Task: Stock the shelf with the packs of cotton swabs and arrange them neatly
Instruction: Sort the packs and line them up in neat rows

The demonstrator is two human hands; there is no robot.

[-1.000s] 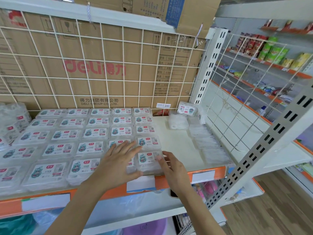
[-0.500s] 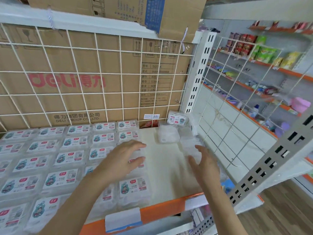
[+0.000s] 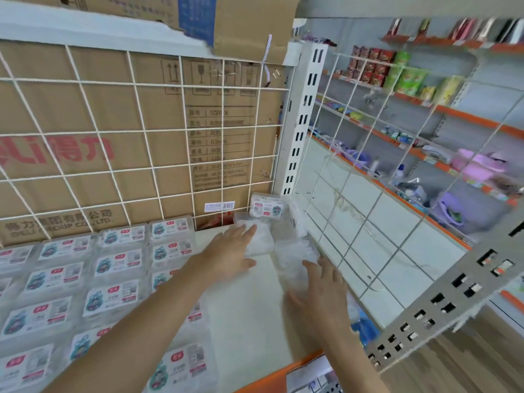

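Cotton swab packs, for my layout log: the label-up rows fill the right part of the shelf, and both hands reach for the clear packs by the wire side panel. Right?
No: in the head view the label-up rows fill the left part of the shelf. The left hand and right hand reach for the clear packs.

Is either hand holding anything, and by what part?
Nothing is gripped. The left hand lies open over a clear pack; the right hand spreads over a second clear pack.
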